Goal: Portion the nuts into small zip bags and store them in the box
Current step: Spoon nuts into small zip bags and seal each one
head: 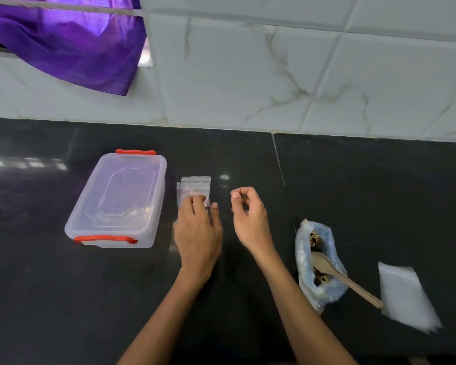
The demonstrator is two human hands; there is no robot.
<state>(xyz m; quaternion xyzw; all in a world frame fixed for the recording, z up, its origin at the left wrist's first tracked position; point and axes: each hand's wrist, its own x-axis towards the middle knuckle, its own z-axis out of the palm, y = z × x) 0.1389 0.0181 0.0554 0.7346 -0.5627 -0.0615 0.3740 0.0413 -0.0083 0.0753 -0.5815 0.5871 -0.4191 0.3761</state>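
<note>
Left hand (198, 227) covered the near half of the small zip bags (195, 188); count of bags in the pile could not be read, edges overlapped and clear. Contents of the bags too faint to identify. Whether the fingers pressed or pinched the plastic: not resolved. Right hand (248, 219) hovered with fingers curled; anything between fingertips too small to see. Nut bag (317, 262) showed only dark patches inside; nuts indistinct. Spoon (337, 275) bowl partly buried, handle end hidden behind the white sheet (406, 296), itself motion-blurred. Box (119, 201) interior obscured by frosted lid. Purple cloth (71, 40) cut by the top and left edges. Both forearms ran off the bottom edge.
</note>
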